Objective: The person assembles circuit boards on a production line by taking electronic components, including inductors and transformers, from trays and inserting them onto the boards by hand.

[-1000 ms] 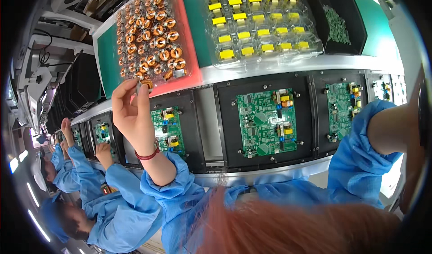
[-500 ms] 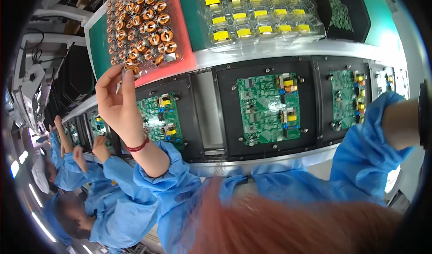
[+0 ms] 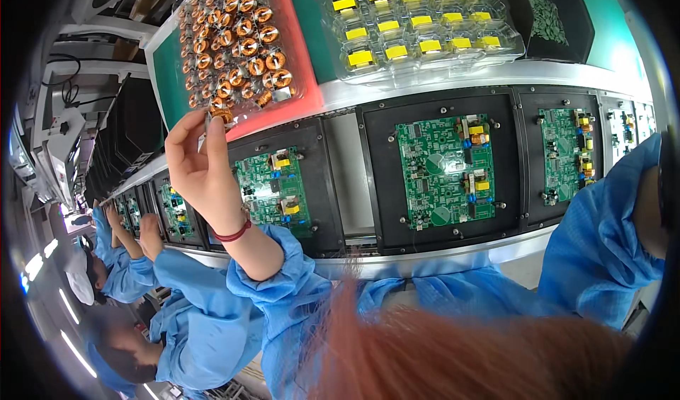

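Note:
My left hand [image 3: 207, 177], with a red band at the wrist, reaches to the near corner of a clear tray [image 3: 305, 94] of copper-wound toroidal coils. Thumb and forefinger are closed in a pinch on one coil [image 3: 221, 115] at that corner; the fingers partly cover it. Below the hand lies a green circuit board [image 3: 268, 187] in a black carrier. My right forearm [image 3: 648, 216], in a blue sleeve, runs out at the right edge, and its hand is out of sight.
A clear tray [image 3: 425, 66] of yellow-topped parts stands behind the line, beside a black bin [image 3: 545, 18] of small green pieces. More boards [image 3: 448, 173] sit in black carriers [image 3: 382, 187] along the metal rail. At the left, co-workers in blue [image 3: 205, 336] reach toward the line.
The whole view has shifted, so the trays and boards appear farther right. My left hand stays pinched at the coil tray's corner. A co-worker's hand at the left has changed its pose.

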A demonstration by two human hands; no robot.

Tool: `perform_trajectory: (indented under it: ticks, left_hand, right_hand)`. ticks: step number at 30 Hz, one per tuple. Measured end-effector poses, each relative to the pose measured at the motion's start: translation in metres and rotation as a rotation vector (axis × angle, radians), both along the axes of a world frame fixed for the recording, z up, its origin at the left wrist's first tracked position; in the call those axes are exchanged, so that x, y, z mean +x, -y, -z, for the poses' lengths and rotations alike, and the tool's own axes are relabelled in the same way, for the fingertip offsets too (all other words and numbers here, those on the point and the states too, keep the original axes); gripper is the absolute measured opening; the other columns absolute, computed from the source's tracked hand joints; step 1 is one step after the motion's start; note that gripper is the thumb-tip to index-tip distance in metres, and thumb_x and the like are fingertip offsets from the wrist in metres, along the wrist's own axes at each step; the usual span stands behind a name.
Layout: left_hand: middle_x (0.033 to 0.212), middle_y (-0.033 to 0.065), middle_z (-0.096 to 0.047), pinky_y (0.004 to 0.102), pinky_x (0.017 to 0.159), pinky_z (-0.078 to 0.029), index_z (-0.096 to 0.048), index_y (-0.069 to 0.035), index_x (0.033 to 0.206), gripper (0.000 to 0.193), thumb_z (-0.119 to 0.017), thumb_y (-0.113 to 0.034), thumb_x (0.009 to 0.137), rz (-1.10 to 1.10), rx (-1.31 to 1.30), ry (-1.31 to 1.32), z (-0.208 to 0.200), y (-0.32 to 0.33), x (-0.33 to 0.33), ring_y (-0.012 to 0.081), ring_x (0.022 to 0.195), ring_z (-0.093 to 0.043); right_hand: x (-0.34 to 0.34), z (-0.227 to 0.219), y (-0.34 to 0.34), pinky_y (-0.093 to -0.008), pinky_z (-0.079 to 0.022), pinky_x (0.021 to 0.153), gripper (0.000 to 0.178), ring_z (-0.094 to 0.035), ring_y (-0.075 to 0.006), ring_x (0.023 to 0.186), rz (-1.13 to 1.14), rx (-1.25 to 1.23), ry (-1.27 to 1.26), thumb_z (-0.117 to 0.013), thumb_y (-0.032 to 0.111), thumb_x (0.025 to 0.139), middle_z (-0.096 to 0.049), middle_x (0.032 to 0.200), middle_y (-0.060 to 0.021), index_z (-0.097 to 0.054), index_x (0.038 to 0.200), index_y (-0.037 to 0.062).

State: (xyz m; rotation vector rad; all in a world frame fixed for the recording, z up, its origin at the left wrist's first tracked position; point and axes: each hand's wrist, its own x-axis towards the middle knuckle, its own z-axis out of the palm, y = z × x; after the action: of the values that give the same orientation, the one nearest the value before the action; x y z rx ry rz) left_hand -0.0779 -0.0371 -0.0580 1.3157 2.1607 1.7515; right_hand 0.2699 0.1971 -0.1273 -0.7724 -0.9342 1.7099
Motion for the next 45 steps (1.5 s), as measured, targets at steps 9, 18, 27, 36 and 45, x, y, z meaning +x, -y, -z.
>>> perform_trajectory:
  ticks: [9,18,27,36,45]
  left_hand:
    - [0.103,0.0101,-0.061,0.0236,0.081,-0.047,-0.055,0.004,0.106,0.025,-0.063,0.004,0.083,0.042,0.025,0.033,-0.002,-0.001,-0.005,0.0127,0.092,-0.058]
    - [0.105,0.0098,-0.060,0.0239,0.082,-0.046,-0.055,0.004,0.107,0.025,-0.062,0.005,0.083,0.048,0.003,0.013,0.001,-0.001,-0.006,0.0129,0.095,-0.057]
    - [0.106,0.0092,-0.058,0.0244,0.082,-0.047,-0.055,0.003,0.107,0.026,-0.062,0.007,0.082,0.065,-0.035,-0.021,0.008,0.002,-0.012,0.0136,0.095,-0.057]
    - [0.107,0.0095,-0.058,0.0244,0.082,-0.048,-0.055,0.003,0.107,0.026,-0.062,0.007,0.082,0.071,-0.048,-0.026,0.007,-0.001,-0.018,0.0133,0.096,-0.057]
    - [0.107,0.0089,-0.058,0.0243,0.084,-0.046,-0.055,0.003,0.107,0.026,-0.062,0.007,0.082,0.083,-0.045,-0.037,0.008,-0.001,-0.022,0.0131,0.096,-0.056]
  right_hand:
    - [0.006,0.006,0.005,-0.0402,-0.053,0.078,0.068,-0.061,-0.0306,0.099,-0.003,-0.044,0.046,-0.064,0.013,0.084,-0.049,0.126,-0.0215,-0.025,0.140,0.0063]
    - [0.010,0.014,0.012,-0.0395,-0.052,0.078,0.065,-0.061,-0.0296,0.099,0.022,-0.078,0.047,-0.063,0.013,0.085,-0.050,0.125,-0.0211,-0.027,0.138,0.0054]
    - [0.023,0.018,0.015,-0.0387,-0.052,0.078,0.063,-0.061,-0.0286,0.099,0.082,-0.098,0.054,-0.063,0.013,0.085,-0.051,0.124,-0.0208,-0.029,0.137,0.0045]
    - [0.017,0.024,0.022,-0.0380,-0.052,0.079,0.060,-0.061,-0.0276,0.099,0.068,-0.158,0.072,-0.062,0.013,0.085,-0.052,0.123,-0.0204,-0.031,0.136,0.0036]
    - [0.006,0.031,0.027,-0.0372,-0.051,0.079,0.058,-0.061,-0.0266,0.099,0.053,-0.207,0.073,-0.062,0.012,0.086,-0.053,0.121,-0.0201,-0.033,0.135,0.0027]
